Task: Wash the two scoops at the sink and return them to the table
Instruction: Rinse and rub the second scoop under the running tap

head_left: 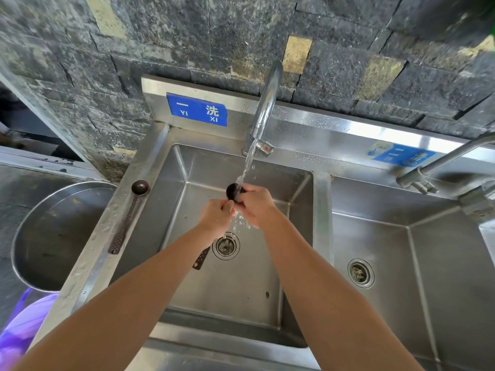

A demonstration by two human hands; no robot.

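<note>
Over the left basin of the steel sink (187, 167) I hold a dark brown scoop (232, 190) under the running water from the tap (267, 103). My left hand (215, 216) grips its handle, whose perforated end (201, 258) sticks out below my wrist. My right hand (255, 206) has its fingers curled round the bowl of the scoop. A second brown scoop (128, 218) lies on the wet left rim of the sink, bowl away from me, untouched.
A large round steel basin (53, 236) stands left of the sink, with a purple bag (24, 325) below it. A second sink basin (401, 263) and another tap (439, 162) lie to the right. A stone wall rises behind.
</note>
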